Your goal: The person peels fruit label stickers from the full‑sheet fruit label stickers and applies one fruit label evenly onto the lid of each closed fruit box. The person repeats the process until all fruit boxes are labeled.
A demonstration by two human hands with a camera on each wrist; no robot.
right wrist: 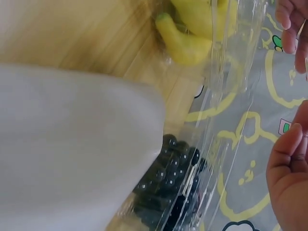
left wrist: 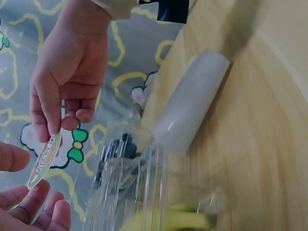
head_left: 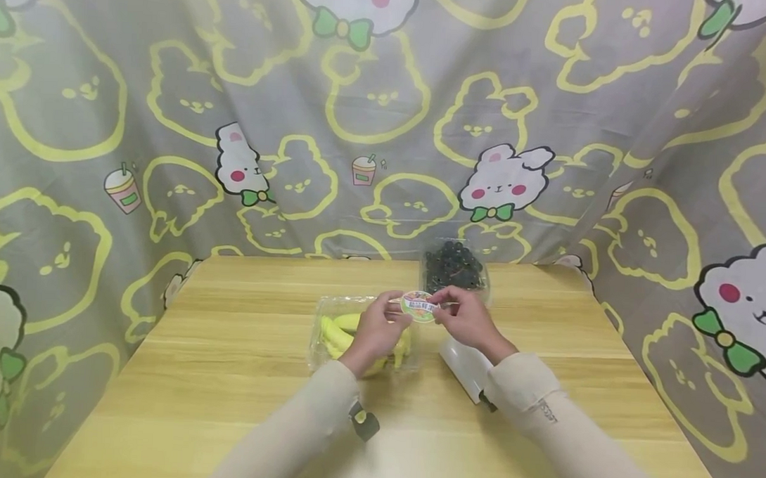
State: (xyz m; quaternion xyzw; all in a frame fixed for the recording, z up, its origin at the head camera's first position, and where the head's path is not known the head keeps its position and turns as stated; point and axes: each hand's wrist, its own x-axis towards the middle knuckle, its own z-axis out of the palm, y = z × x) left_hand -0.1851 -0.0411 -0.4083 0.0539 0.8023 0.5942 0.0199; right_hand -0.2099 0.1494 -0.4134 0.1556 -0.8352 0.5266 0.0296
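Observation:
Over the table, my right hand (head_left: 465,316) pinches a round printed label (head_left: 421,306) at its edge between thumb and fingers. My left hand (head_left: 380,330) is at the label's opposite side. In the left wrist view, the left fingers (left wrist: 36,204) are loosely bent against the label's lower edge, with the thumb standing apart from them. Below the left hand, yellow bananas (head_left: 335,336) lie in a clear plastic box (head_left: 316,349). In the right wrist view both hands show only partly, at the right edge.
A clear box of dark grapes (head_left: 453,266) stands at the back of the wooden table (head_left: 240,332). A white roll (head_left: 463,368) lies below my right hand and fills much of the right wrist view. Behind the table hangs a grey patterned curtain (head_left: 287,88).

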